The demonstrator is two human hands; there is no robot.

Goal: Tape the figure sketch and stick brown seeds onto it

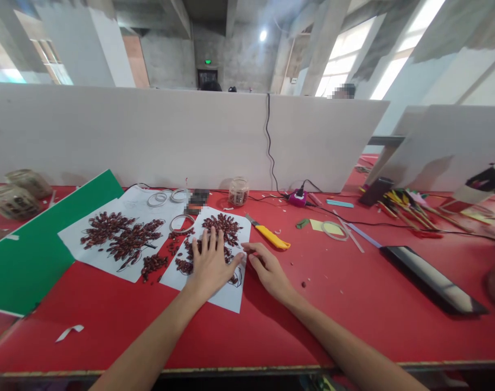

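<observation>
lower left of the frame: a curled white strip (70,332) is lying on the red tabletop (121,326). centre: the right hand (272,276) is bending its fingers loosely at the right edge of a white paper sheet (227,301), close to the other thumb; cannot tell whether the fingertips are pinching anything. the left hand (210,266) is spreading its fingers wide, palm down, over dark brown seeds (227,228) clustering on that sheet; it is grasping nothing visible, seemingly resting on or pressing them. step in hand, by judgement: settling seeds onto the outlined drawing. next move is probably calling for a gentle, straight lift, keeping the seeds undisturbed. left of centre: a loose seed heap (153,264) is sitting beside the sheet. just beyond: a yellow utility knife (274,238) is lying right of the sheet; farther, a clear jar (239,191) is standing before the white partition (182,136).
</observation>
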